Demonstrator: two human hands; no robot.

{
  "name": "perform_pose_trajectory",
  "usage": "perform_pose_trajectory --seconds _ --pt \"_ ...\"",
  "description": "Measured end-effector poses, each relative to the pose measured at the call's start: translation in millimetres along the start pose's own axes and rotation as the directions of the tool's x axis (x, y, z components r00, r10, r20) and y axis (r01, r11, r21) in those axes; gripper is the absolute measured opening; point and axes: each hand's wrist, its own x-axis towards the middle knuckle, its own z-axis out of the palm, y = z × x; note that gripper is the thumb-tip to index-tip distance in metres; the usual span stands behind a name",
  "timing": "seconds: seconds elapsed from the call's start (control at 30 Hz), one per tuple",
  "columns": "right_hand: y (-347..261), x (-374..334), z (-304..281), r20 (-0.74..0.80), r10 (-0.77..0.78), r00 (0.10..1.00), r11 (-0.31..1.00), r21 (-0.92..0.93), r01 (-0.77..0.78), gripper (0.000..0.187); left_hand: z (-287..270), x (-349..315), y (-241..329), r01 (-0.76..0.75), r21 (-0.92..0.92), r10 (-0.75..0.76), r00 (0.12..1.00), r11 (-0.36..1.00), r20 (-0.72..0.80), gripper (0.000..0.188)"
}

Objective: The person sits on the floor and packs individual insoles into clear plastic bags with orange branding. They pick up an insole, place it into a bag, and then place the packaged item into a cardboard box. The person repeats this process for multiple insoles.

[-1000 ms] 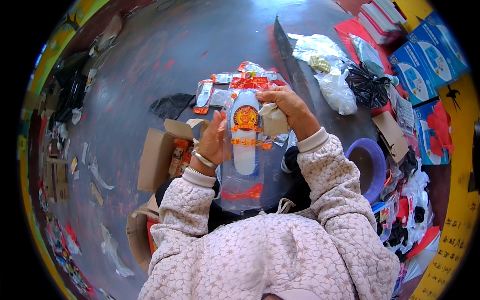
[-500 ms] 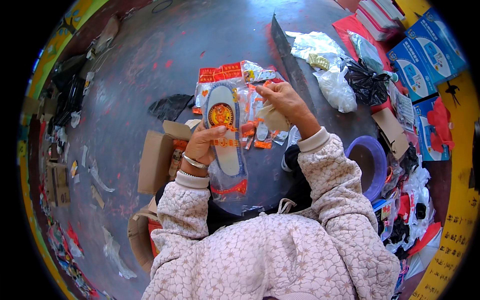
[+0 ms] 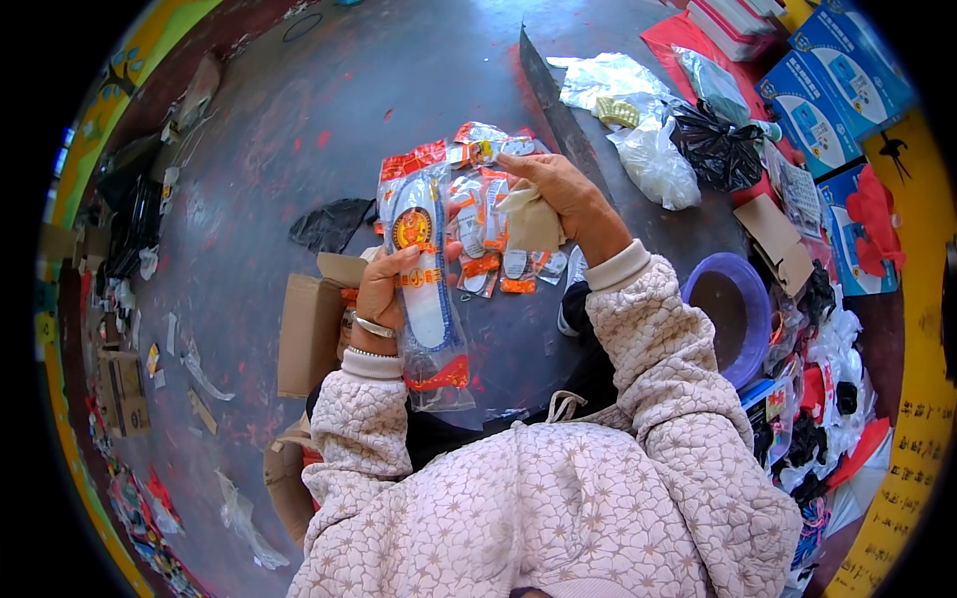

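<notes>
Left hand [image 3: 382,286]: grasping bagged insole [image 3: 425,284] by its left edge | right hand [image 3: 570,191]: holding beige piece [image 3: 535,219], apparently cloth

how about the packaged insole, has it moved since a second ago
Yes: the packaged insole, in the left hand, has moved to the person's left, closer to the cardboard box on the floor.

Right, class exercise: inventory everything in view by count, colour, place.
insole packet: one, clear-red, left hand
cloth: one, beige, right hand
small packets: several, mostly orange, floor ahead
plastic film: one, black, left of centre
cardboard boxes: several, brown, left
plastic bags: several, white or black, upper right
printed boxes: three, blue, far right
tub: one, purple, right
clutter: uncountable, mixed, both edges
sleeves: two, pale, lower centre
left hand: one, bare, centre
right hand: one, bare, centre
</notes>
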Motion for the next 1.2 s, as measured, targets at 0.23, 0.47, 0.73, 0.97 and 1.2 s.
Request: perform_pose_trajectory --seconds 0.23,0.47,0.73,0.97,1.2 --pt "-5 1 -3 0.016 -0.214 0.977 0.971 0.115 0.211 0.028 13 -2 -5 0.055 0.326 -0.042 0.998 0.944 -0.047 0.07" --pt "7 -17 61 0.31 -0.787 0.534 0.285 -0.585 0.76 0.01 0 6 -20 0.173 0.732 -0.307 0.95 0.659 0.052 0.088" --pt "-19 23 -35 -0.387 -0.498 0.776 0.865 -0.286 0.412 0.016 12 -7 -21 0.061 0.443 -0.032 0.997 0.895 -0.072 0.084" --pt "12 -8 22 0.219 -0.796 0.564 0.302 -0.664 0.684 0.014 9 -7 -22 0.1 0.41 -0.091 0.995 0.907 -0.042 0.074" --pt "7 15 -3 -0.278 -0.628 0.727 0.691 -0.629 0.356 0.015 20 -7 -17 0.004 0.32 0.008 0.999 0.947 -0.036 0.071"
